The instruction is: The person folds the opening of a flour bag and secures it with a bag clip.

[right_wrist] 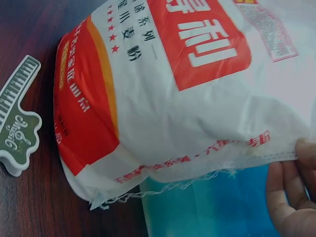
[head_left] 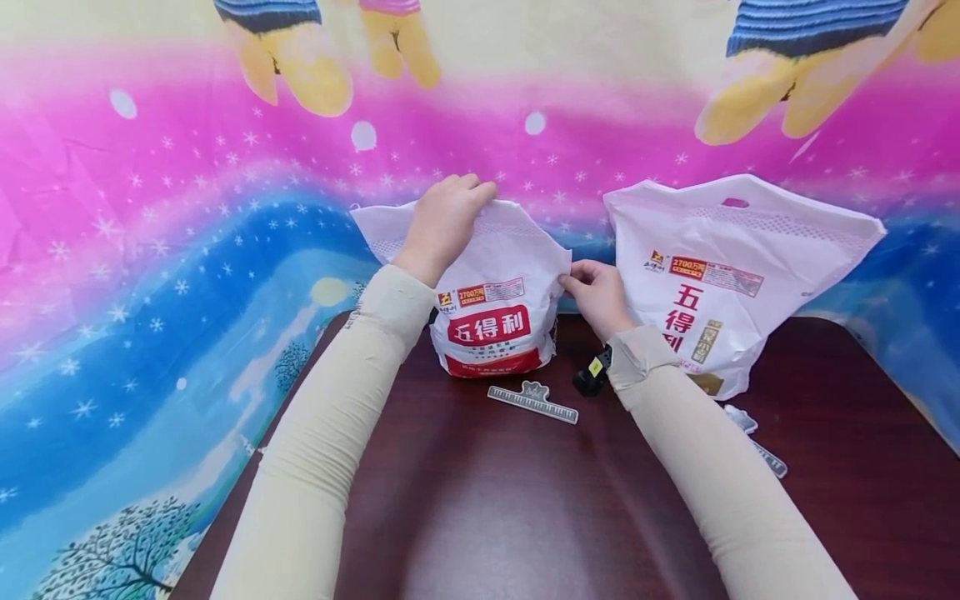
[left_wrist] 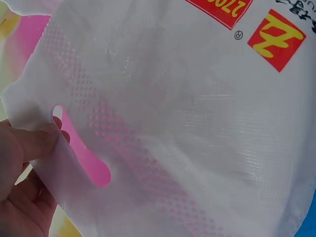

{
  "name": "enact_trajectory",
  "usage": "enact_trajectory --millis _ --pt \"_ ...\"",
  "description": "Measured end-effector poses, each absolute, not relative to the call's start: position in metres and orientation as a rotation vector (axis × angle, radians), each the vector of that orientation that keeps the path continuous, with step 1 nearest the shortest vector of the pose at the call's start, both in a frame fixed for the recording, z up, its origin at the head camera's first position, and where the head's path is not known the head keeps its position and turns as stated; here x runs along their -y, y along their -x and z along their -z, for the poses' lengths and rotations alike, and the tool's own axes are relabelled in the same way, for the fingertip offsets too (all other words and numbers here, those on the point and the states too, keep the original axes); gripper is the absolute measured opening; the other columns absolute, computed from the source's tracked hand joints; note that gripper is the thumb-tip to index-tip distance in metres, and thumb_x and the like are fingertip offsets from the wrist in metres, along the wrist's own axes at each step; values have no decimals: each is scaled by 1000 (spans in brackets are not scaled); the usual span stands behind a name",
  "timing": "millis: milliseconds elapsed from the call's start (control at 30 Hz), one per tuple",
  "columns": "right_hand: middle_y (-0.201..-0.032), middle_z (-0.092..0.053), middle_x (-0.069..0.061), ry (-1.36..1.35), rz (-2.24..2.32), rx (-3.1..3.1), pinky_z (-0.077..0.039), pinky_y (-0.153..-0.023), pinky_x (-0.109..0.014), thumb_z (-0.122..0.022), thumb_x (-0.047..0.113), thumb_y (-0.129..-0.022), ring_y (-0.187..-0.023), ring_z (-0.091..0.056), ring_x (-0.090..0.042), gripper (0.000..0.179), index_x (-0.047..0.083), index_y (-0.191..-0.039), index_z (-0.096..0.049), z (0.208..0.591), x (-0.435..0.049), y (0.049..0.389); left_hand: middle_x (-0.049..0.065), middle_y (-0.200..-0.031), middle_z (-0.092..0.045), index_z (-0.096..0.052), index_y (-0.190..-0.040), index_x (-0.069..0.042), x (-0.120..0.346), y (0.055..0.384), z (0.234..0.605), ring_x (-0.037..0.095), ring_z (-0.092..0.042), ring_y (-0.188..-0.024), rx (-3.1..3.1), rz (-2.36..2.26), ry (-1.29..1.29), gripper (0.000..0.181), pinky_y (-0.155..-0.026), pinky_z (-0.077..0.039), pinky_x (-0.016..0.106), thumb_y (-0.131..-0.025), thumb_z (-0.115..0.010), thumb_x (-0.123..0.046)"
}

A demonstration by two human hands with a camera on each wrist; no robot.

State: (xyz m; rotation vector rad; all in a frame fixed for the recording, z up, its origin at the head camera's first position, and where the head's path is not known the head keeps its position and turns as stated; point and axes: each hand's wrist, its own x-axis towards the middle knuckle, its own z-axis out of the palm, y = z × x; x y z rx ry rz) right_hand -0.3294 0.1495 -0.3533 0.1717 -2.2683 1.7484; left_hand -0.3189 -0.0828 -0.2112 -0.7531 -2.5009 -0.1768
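A white woven flour bag (head_left: 487, 333) with red print stands on the table. My left hand (head_left: 447, 223) holds its top edge beside the cut-out handle slot, thumb in front, in the left wrist view (left_wrist: 29, 158). With thumb and fingers my right hand (head_left: 598, 296) pinches the bag's right side seam. In the right wrist view that hand (right_wrist: 296, 192) is at the stitched edge, where loose threads hang. A clip (head_left: 533, 402) with a piano-key pattern lies flat in front of the bag; "Music" lettering shows on the same clip (right_wrist: 19, 118).
To the right stands a second white flour bag (head_left: 720, 275), its top spread wide. Another clip (head_left: 757, 442) lies near it, partly hidden by my right sleeve. The dark wooden table (head_left: 480, 517) meets a colourful printed cloth (head_left: 225, 250) behind and at the left.
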Motion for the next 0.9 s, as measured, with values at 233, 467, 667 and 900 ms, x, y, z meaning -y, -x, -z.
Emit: enact_trajectory --millis 233,467,667,900 --pt "-81 -67 -4 -162 -1833 2216 -60 -78 -29 -68 -1 -94 -78 -64 -13 18 -11 -108 -71 352 -151 321 10 -116 -70 -69 -126 -9 85 316 214 26 -63 -110 2487 240 757 30 -102 -50 36 -102 -55 1" --pt "-81 -66 3 -133 -1918 2155 -60 -80 -26 -69 -1 -94 -79 -66 -11 21 -11 -112 -71 354 -151 317 9 -118 -70 -71 -123 -10 89 317 217 25 -63 -112 2506 369 736 25 -101 -51 37 -101 -62 -6" --pt "-79 -68 6 -149 -1935 2128 -58 -80 -23 -70 -1 -93 -79 -66 -8 23 -13 -112 -70 354 -150 314 9 -115 -71 -75 -116 -9 92 317 216 24 -64 -111 2492 419 743 19 -101 -51 36 -101 -63 -9" --pt "-82 -69 6 -216 -1929 2138 -56 -78 -19 -67 2 -94 -81 -64 -8 22 -11 -111 -70 356 -155 314 9 -115 -72 -75 -115 -7 94 316 220 24 -65 -112 2460 401 775 19 -102 -51 35 -100 -64 -7"
